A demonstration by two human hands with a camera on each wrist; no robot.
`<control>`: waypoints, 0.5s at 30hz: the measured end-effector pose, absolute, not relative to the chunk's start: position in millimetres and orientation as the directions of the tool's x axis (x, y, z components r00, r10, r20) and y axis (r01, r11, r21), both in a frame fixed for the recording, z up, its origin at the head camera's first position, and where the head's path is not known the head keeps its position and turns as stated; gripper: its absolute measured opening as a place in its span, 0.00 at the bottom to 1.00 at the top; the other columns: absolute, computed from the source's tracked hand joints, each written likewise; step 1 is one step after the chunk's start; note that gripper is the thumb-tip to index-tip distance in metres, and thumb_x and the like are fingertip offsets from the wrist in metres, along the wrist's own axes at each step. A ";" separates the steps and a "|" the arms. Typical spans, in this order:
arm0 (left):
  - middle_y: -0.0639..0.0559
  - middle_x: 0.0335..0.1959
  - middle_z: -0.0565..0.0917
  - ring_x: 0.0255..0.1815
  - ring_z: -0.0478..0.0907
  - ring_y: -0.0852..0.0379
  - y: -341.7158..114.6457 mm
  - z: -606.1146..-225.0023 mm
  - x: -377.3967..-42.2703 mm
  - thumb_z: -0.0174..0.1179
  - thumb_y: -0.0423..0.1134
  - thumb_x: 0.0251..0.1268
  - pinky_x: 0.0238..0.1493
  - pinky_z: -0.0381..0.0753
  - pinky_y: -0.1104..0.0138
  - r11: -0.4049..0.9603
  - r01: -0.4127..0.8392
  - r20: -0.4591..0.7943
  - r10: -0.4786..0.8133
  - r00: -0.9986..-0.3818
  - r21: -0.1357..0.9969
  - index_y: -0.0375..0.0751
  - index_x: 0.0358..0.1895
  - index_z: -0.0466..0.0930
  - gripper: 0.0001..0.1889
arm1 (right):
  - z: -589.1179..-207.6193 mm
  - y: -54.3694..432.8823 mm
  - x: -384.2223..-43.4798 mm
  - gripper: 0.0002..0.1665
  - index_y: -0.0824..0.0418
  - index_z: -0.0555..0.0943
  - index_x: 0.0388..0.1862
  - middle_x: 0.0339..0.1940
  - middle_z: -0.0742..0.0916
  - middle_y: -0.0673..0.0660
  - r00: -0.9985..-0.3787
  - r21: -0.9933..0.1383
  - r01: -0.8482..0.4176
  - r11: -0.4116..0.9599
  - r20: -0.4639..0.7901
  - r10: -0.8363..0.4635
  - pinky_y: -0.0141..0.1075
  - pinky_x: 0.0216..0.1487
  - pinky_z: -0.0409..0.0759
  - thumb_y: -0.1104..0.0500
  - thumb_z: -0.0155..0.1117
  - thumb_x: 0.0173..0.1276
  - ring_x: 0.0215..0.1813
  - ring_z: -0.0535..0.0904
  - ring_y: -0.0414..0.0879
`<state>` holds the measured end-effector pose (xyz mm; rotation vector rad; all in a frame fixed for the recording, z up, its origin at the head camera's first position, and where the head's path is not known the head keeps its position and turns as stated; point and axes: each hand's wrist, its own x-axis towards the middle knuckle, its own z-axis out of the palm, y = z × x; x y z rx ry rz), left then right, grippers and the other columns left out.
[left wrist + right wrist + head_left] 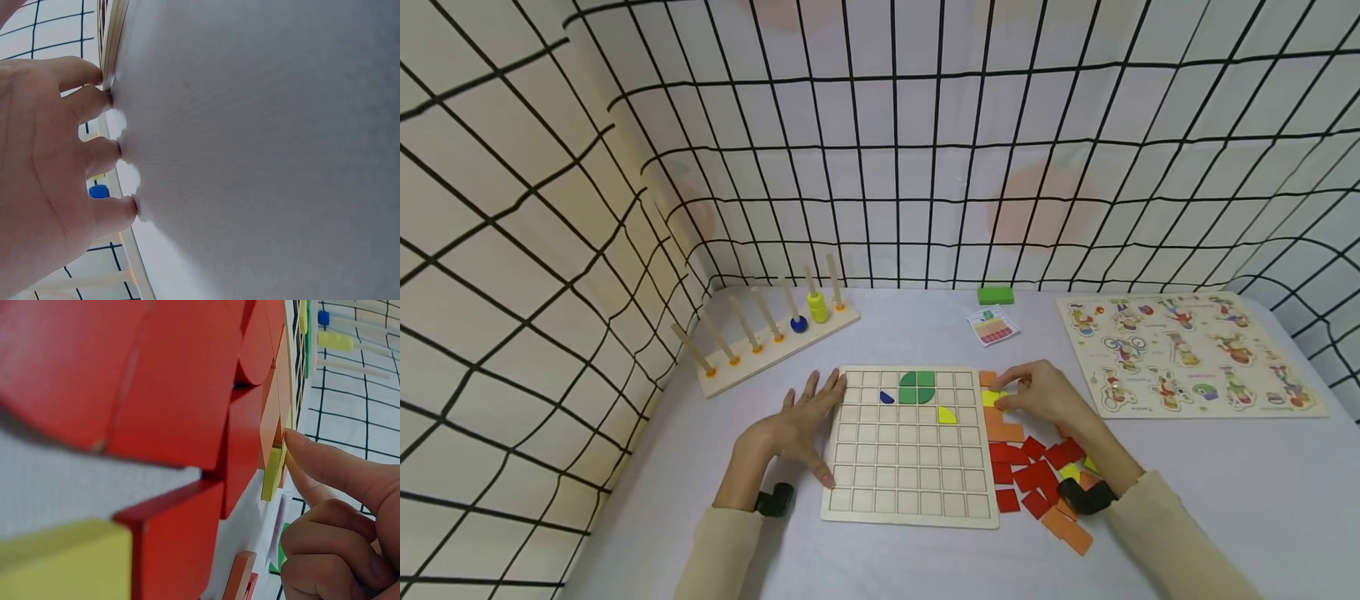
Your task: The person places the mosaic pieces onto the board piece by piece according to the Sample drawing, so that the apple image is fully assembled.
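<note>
A pale wooden grid board (906, 475) lies on the table. On it are four green quarter-circle pieces (917, 387) forming a disc, a small dark blue piece (887, 397) and a yellow quarter-circle piece (947, 415). My left hand (801, 425) spreads its fingers along the board's left edge; in the left wrist view its fingertips (128, 209) rest on the table. At the upper right edge my right hand (1037, 392) pinches a yellow block (991, 398) between thumb and index finger, with its other fingers curled in. Orange blocks (1003, 432) lie right beside it.
Loose red blocks (1036, 479) and orange blocks (1067, 532) are scattered right of the board. Behind stand a peg rack (790, 343) with beads, a pattern card (992, 325) and a green block (996, 296). A picture puzzle board (1187, 392) lies far right. Black wire mesh (895, 200) encloses the table.
</note>
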<state>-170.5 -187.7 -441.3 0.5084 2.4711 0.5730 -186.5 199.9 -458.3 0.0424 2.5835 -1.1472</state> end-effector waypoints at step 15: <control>0.45 0.88 0.33 0.87 0.24 0.37 -187.8 -441.1 -170.6 0.90 0.49 0.26 0.83 0.29 0.36 0.841 0.233 -0.423 0.463 -0.779 0.489 0.43 0.86 0.36 0.82 | -456.3 199.5 -189.9 0.21 0.66 0.83 0.49 0.28 0.75 0.55 -0.913 -0.687 0.263 0.677 -0.403 -0.054 0.38 0.39 0.65 0.55 0.77 0.63 0.40 0.70 0.49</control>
